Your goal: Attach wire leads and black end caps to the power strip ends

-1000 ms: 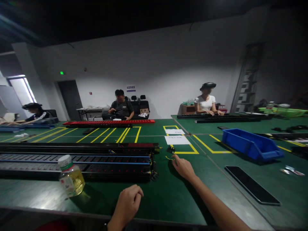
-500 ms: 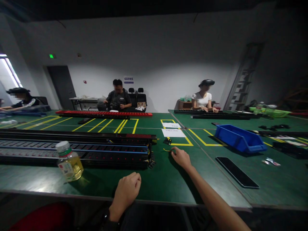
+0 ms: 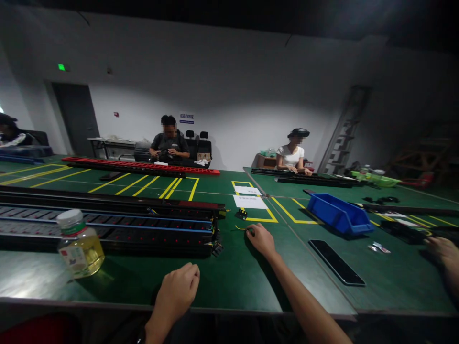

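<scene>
The right hand [image 3: 262, 240] lies stretched out on the green table [image 3: 244, 279], fingertips [image 3: 250, 230] at a thin yellow wire [image 3: 239, 228]. The fingers look pinched toward the wire, but whether they actually grip it I cannot tell; it is small and dim. The wire lies loose on the bare mat at about 11 o'clock from the hand, just past the end of the long black rails [image 3: 118, 224], a likely reason the arm reaches so far forward. A small black part [image 3: 242, 213] sits just beyond the wire, touching the yellow floor-tape line.

The left hand [image 3: 177, 292] rests curled into a loose fist near the table's near edge, holding nothing, apparently bracing while the other arm reaches.

A bottle [image 3: 79, 244] of yellow liquid stands upright at 9 o'clock from the left hand, in front of the rails and near the edge. A dark flat phone [image 3: 336, 262] lies at 3 o'clock from the right hand, with a blue bin [image 3: 339, 213] behind it at about 2 o'clock.

Open mat lies between the two hands and from the right forearm out to the phone. The rails' end, with connectors sticking out, closes off the left side. Another person's hand [image 3: 444, 253] enters at the far right edge, well apart.
</scene>
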`<state>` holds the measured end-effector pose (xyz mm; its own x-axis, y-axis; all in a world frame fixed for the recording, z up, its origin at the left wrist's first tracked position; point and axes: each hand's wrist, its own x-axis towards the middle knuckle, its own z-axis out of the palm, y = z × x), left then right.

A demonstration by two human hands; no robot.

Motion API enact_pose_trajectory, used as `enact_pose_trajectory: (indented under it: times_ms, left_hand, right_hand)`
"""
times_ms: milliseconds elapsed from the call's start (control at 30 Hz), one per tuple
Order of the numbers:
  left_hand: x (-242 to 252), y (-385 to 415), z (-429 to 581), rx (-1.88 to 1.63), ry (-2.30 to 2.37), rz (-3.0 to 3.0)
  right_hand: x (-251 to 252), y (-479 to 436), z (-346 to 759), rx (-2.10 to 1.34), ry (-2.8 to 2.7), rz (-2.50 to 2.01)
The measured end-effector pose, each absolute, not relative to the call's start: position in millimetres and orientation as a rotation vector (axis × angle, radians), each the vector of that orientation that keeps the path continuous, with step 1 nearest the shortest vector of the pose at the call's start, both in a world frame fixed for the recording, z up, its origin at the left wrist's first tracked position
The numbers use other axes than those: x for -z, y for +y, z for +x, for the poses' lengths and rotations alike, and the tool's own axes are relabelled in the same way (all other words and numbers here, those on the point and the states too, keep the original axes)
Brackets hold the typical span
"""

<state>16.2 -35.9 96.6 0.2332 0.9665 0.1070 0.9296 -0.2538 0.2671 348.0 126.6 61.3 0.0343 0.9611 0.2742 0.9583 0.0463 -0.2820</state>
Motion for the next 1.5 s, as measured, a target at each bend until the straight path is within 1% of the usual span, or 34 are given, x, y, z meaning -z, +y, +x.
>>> enact_pose_trajectory:
  times_ms: [200,633,967,1500]
  left_hand:
    - [-99,-36,17,-0.301,1.828,2.36]
    - [-95,-34,14,-0.363,1.828,2.374]
    - [-97,-36,16,-0.374,1.838,2.361]
    - [-98,-41,18,-0.389,1.824,2.362]
  right_hand:
    - [-59,131,351,-0.027,-1.937,-1.916]
    - [-58,134,353,-0.082,-1.891,-1.817]
    - [-59,129,360,-0.189,-2.037,-1.667]
    - [-53,131,369,-0.303,-2.033,-1.505]
